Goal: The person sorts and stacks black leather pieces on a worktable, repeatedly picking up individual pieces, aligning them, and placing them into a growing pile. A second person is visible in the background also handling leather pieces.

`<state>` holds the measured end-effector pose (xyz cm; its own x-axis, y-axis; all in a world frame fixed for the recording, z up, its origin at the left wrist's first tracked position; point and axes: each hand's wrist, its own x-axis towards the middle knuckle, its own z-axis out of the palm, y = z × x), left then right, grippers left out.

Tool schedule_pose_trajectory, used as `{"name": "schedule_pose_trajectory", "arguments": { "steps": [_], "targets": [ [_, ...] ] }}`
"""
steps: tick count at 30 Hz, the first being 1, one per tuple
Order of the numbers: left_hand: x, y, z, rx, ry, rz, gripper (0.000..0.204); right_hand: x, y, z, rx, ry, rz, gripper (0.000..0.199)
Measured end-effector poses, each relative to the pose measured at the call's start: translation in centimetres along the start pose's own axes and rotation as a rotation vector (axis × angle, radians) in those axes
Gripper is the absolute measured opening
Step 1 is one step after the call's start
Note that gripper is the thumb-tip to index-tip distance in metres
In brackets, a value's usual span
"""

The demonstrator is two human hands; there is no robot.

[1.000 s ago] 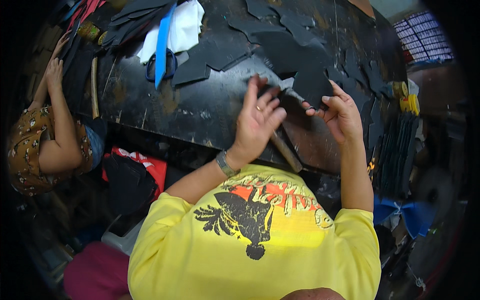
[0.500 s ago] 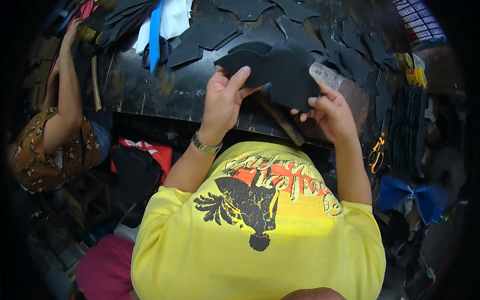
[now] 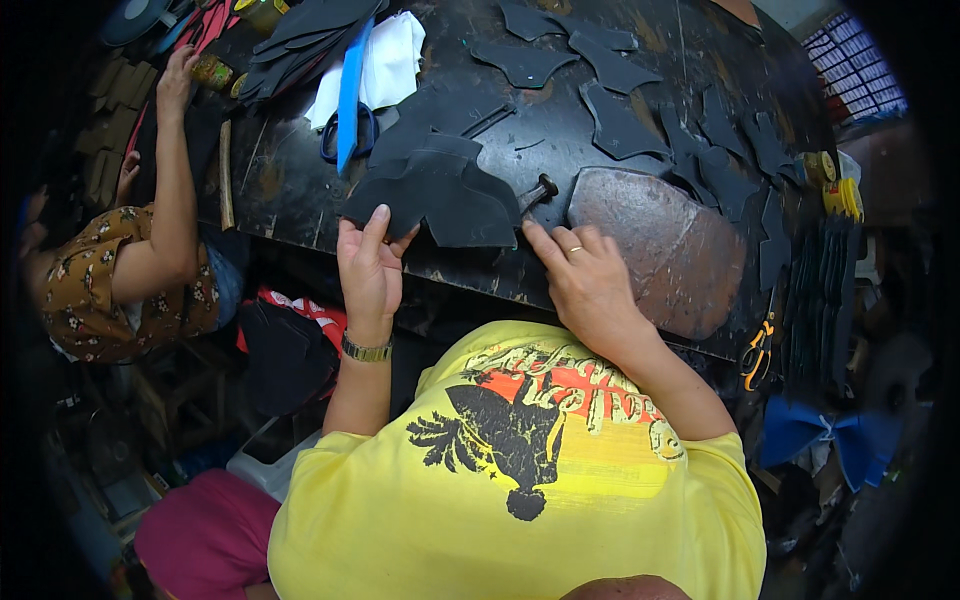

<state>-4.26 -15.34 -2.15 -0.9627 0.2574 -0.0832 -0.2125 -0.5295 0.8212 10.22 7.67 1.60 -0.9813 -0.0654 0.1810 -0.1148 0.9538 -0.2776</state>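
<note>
My left hand [image 3: 370,265] pinches the near edge of a black, curved cut piece [image 3: 440,195] of flat sheet material, thumb on top. The piece lies low over the dark table's near edge, overlapping another black piece behind it. Palm down, my right hand [image 3: 592,280] is closed around a hammer [image 3: 540,192] beside the piece's right end. Only the hammer's metal head shows; the hand covers its handle. Right of that hand lies a worn brown slab [image 3: 655,245].
Several black cut pieces [image 3: 622,122] are spread across the dark table [image 3: 490,155]. Blue-handled scissors [image 3: 350,135], a blue strip and white cloth [image 3: 385,70] lie at the back left. Orange-handled cutters [image 3: 758,350] hang at right. A co-worker's arm [image 3: 168,190] reaches over the left side.
The black piece has come down toward the table and left in my left hand. My right hand has let go of it and moved down to the hammer. The view has shifted.
</note>
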Motion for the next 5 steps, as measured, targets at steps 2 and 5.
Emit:
{"name": "schedule_pose_trajectory", "arguments": {
  "steps": [2,5],
  "targets": [
    [-0.1,0.0,-0.4,-0.004,0.019,-0.027,0.026,0.9,-0.4,0.2,-0.002,-0.152,0.044,0.076],
    [-0.3,0.0,-1.0,0.014,-0.018,-0.016,0.031,1.9,0.1,-1.4,0.186,-0.209,0.144,0.078]
  ]
}}
